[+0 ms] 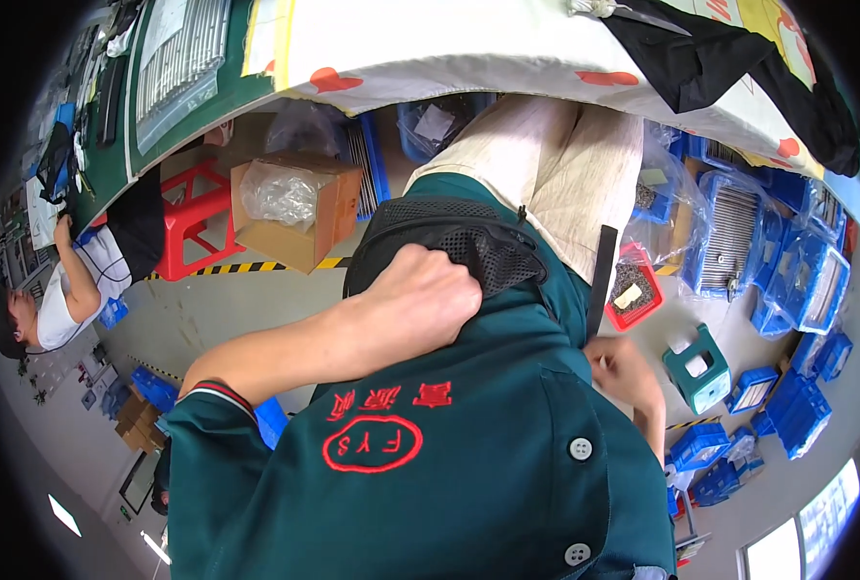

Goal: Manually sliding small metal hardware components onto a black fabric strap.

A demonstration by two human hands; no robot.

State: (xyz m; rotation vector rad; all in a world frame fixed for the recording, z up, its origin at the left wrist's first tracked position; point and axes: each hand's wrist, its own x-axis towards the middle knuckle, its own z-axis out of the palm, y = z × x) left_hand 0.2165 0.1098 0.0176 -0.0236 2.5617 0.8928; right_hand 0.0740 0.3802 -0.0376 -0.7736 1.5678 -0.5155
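Observation:
A black mesh waist bag (495,253) lies against my front, over a green shirt (488,454) and pale trousers (584,184). My left hand (428,292) is closed in a fist at the bag's near edge; its fingertips are hidden, and it seems to grip the mesh. By my right hip, my right hand (625,369) has its fingers curled, slightly blurred, at the lower end of a black strap (601,280). The strap's loose end sticks up beyond that hand.
Ahead stands a table with a white patterned cloth (430,48), a black cloth (691,63) on it. A cardboard box (338,217) and red stool (183,227) are left. Right are a red tray (633,290), green stool (698,367) and blue crates (797,411). Another person (72,300) works far left.

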